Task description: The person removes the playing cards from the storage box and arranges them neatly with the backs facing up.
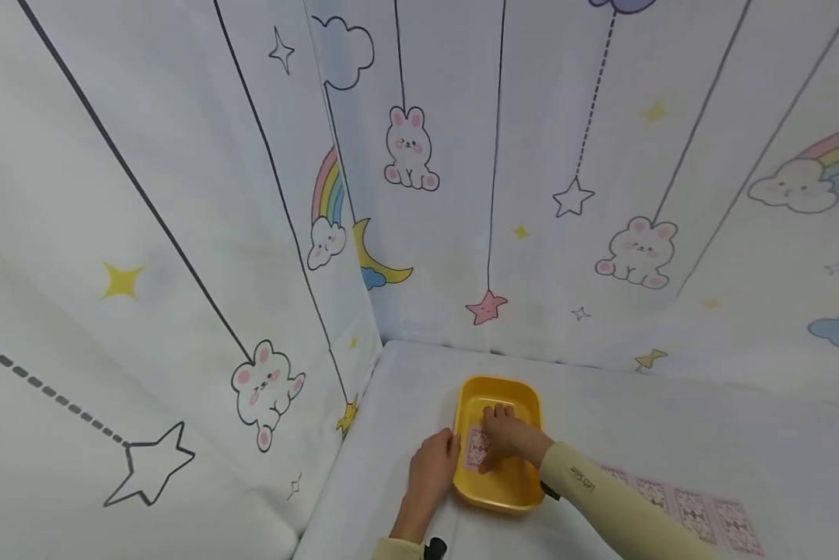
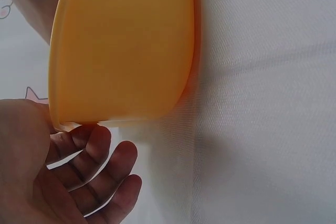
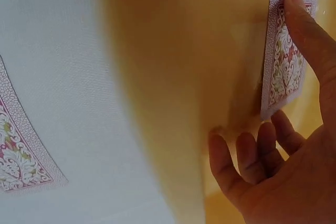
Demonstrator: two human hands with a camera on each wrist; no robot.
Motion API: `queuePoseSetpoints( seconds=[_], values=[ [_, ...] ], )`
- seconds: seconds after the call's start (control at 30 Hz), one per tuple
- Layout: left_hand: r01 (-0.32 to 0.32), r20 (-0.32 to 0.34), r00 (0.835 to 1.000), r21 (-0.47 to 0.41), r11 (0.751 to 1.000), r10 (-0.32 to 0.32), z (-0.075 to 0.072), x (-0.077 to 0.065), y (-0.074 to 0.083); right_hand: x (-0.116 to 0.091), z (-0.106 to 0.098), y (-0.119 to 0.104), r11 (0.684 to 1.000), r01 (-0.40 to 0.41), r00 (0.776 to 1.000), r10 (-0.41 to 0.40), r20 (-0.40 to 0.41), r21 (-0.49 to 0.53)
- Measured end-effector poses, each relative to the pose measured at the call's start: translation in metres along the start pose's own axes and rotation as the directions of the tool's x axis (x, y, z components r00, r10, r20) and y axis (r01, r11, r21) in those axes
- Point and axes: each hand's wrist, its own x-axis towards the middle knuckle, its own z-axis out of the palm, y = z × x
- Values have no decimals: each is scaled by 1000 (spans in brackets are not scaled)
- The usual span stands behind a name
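A yellow plastic tray [image 1: 498, 494] stands on the white cloth. My left hand [image 1: 433, 464] holds its left rim, the index finger against the outside of the tray wall [image 2: 126, 51] while the other fingers curl loosely below; the thumb is mostly hidden in the left wrist view. Reaching inside the tray, my right hand [image 1: 506, 435] pinches a pink-patterned playing card [image 3: 286, 61] by its ends, thumb at one edge and a fingertip at the opposite one. The card's patterned back shows, close over the tray floor.
Several playing cards [image 1: 692, 513] with the same back lie in a row on the cloth [image 1: 601, 404] right of the tray, partly behind my right sleeve [image 1: 601, 490]. White curtains [image 1: 447, 233] printed with rabbits and stars stand behind and to the left.
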Motion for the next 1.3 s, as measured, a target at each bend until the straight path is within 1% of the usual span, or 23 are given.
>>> queuePoseSetpoints(
  seconds=[0.1, 0.23, 0.4, 0.47, 0.53, 0.6, 0.7, 0.73, 0.8, 0.83, 0.87, 0.93, 1.03, 1.07, 1.13, 1.27, 1.3],
  values=[
    [-1, -3, 1000, 1, 1000, 1, -1, 0, 1, -2, 0, 0, 1000, 16, 1000, -16, -17, 3],
    [-4, -3, 1000, 13, 1000, 4, -1, 0, 0, -4, 1, -1, 998, 39, 999, -37, -37, 43],
    [-7, -14, 1000, 15, 1000, 7, -3, 2, 0, -2, 5, 1, 996, 77, 993, -73, -93, 40],
    [-10, -21, 1000, 14, 1000, 10, -3, 2, -1, -2, 7, 2, 994, 85, 992, -78, -103, 68],
    [-9, -20, 1000, 14, 1000, 9, -3, 2, -1, -2, 7, 4, 988, 104, 990, -91, -111, 118],
    [-16, -18, 1000, 19, 1000, 17, -2, 3, -2, -4, 7, 8, 974, 140, 985, -119, -124, 177],
    [-14, 0, 1000, 13, 1000, 14, 0, 3, -2, -10, 4, 16, 932, 240, 965, -198, -174, 271],
    [-15, 8, 1000, 10, 1000, 15, 0, 3, -2, -13, 3, 18, 919, 263, 959, -215, -186, 294],
    [-11, 24, 1000, 3, 1000, 11, 1, 4, -3, -17, 1, 23, 889, 281, 955, -223, -194, 361],
    [-11, 29, 1000, 0, 1000, 11, 1, 4, -3, -19, -1, 25, 876, 282, 955, -218, -200, 392],
    [-11, 31, 999, -1, 1000, 11, 1, 4, -3, -20, -2, 27, 868, 265, 960, -200, -194, 419],
    [-8, 37, 999, -2, 1000, 8, 1, 5, -4, -23, -5, 31, 844, 234, 969, -163, -183, 484],
    [-1, 44, 999, -5, 1000, 1, 0, 7, -5, -27, -10, 38, 797, 199, 977, -115, -180, 570],
    [-3, 44, 999, -7, 1000, 3, 0, 8, -6, -28, -12, 41, 777, 189, 979, -104, -175, 600],
    [-8, 45, 999, -7, 1000, 9, -1, 9, -9, -31, -15, 49, 746, 195, 978, -101, -182, 636],
    [-30, 43, 999, 0, 1000, 30, -2, 12, -15, -40, -19, 66, 670, 228, 971, -103, -215, 707],
    [-32, 43, 999, 1, 999, 32, -3, 13, -17, -43, -20, 70, 656, 230, 970, -95, -223, 719]
  ],
)
